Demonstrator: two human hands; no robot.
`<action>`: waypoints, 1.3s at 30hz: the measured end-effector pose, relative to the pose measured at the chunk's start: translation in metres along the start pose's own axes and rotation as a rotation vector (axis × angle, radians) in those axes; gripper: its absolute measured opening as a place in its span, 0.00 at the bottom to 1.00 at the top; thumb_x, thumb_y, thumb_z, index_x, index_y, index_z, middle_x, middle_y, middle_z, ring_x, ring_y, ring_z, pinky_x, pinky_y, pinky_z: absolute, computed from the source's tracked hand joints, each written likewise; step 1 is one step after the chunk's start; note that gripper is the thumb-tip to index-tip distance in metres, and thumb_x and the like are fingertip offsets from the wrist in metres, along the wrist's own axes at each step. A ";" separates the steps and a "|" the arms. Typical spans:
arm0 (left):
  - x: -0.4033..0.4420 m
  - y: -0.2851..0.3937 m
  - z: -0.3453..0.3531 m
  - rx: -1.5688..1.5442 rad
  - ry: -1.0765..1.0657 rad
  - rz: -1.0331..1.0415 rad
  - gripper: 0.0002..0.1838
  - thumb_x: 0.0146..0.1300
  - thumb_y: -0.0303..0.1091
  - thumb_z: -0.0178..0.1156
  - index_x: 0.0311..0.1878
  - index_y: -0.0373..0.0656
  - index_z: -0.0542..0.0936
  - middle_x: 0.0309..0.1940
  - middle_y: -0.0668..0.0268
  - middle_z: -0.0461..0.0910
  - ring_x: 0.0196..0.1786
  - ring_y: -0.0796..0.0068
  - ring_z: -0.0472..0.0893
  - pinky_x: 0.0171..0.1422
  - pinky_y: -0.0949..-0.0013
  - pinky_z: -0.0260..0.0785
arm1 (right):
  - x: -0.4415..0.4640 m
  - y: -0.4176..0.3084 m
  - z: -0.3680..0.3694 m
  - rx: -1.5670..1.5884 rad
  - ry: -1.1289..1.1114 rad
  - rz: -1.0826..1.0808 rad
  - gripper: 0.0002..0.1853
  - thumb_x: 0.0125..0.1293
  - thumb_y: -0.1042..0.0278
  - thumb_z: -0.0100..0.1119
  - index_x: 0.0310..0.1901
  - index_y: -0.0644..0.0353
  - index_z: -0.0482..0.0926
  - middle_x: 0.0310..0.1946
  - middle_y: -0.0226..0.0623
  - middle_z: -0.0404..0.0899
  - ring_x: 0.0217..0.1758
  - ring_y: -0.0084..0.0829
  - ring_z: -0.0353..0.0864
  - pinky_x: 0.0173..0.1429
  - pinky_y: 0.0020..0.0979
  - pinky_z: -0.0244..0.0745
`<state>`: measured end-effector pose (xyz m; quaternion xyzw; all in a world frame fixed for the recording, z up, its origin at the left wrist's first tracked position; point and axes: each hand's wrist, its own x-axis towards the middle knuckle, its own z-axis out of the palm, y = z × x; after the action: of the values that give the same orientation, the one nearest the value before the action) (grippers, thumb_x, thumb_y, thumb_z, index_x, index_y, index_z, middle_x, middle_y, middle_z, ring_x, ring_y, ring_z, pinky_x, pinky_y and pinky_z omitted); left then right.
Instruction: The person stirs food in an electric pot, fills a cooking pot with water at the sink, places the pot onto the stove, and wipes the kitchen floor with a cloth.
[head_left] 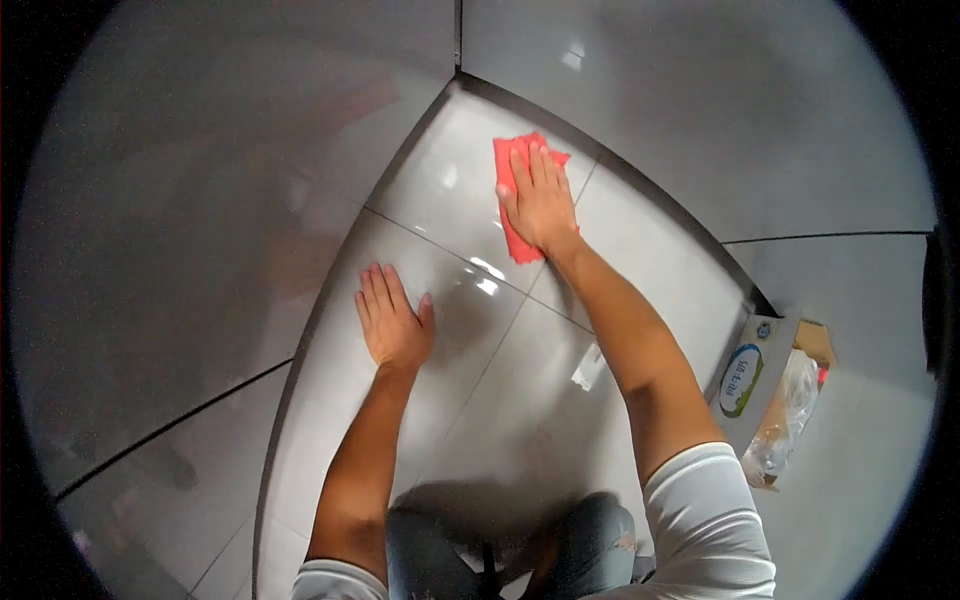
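My right hand (543, 205) lies flat on a red cloth (520, 246), pressing it against the glossy light-coloured tiles (450, 140). Its fingers are stretched out and point toward the far corner; the cloth shows around the fingers and below the palm. My left hand (394, 322) rests palm down, nearer to me and to the left, its fingers straight and its thumb apart. Nothing shows in it. What lies under both palms is hidden.
Grey walls (680, 110) meet the tiles along a dark edge strip (640, 168) at the far corner. At the right stands an opened cardboard box (745, 385) with clear plastic inside. My knees (600, 530) are at the bottom. Bright reflections lie on the tiles.
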<state>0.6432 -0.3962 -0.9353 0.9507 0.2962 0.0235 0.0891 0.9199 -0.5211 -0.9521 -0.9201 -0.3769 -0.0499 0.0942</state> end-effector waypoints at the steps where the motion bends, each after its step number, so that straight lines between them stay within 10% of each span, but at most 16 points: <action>1: 0.001 -0.001 0.000 -0.001 0.006 0.003 0.42 0.71 0.49 0.56 0.78 0.32 0.54 0.79 0.45 0.52 0.82 0.45 0.49 0.84 0.45 0.40 | 0.019 0.002 0.005 -0.018 0.013 0.030 0.36 0.75 0.43 0.43 0.78 0.55 0.57 0.79 0.49 0.53 0.83 0.47 0.48 0.84 0.48 0.43; 12: 0.004 -0.001 0.002 0.020 -0.069 -0.028 0.43 0.72 0.49 0.54 0.79 0.32 0.51 0.81 0.46 0.48 0.83 0.49 0.47 0.85 0.47 0.37 | 0.147 -0.055 0.020 0.089 -0.158 0.122 0.33 0.76 0.40 0.36 0.77 0.45 0.60 0.78 0.39 0.56 0.82 0.43 0.51 0.82 0.50 0.44; 23: -0.005 -0.006 0.005 -0.028 0.057 0.016 0.40 0.72 0.50 0.53 0.77 0.31 0.56 0.79 0.46 0.53 0.82 0.48 0.51 0.84 0.47 0.41 | -0.012 -0.077 -0.008 0.117 -0.136 -0.620 0.31 0.72 0.54 0.53 0.74 0.52 0.66 0.77 0.40 0.60 0.81 0.44 0.56 0.83 0.47 0.48; 30: -0.001 -0.006 0.008 -0.060 0.084 0.013 0.40 0.72 0.48 0.54 0.78 0.33 0.55 0.80 0.48 0.51 0.82 0.48 0.51 0.84 0.45 0.41 | 0.025 -0.048 0.004 0.053 -0.061 -0.166 0.32 0.75 0.50 0.45 0.76 0.54 0.62 0.80 0.45 0.54 0.84 0.43 0.50 0.85 0.44 0.42; 39: 0.001 -0.009 0.016 -0.014 -0.004 -0.008 0.42 0.69 0.49 0.57 0.76 0.28 0.57 0.79 0.43 0.53 0.82 0.44 0.51 0.83 0.45 0.42 | 0.177 -0.067 0.051 0.112 0.023 0.101 0.26 0.72 0.54 0.46 0.63 0.61 0.76 0.65 0.40 0.74 0.69 0.38 0.71 0.73 0.43 0.62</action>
<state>0.6402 -0.3910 -0.9531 0.9488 0.2998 0.0234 0.0965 0.9999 -0.3428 -0.9643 -0.9305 -0.3313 -0.0347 0.1522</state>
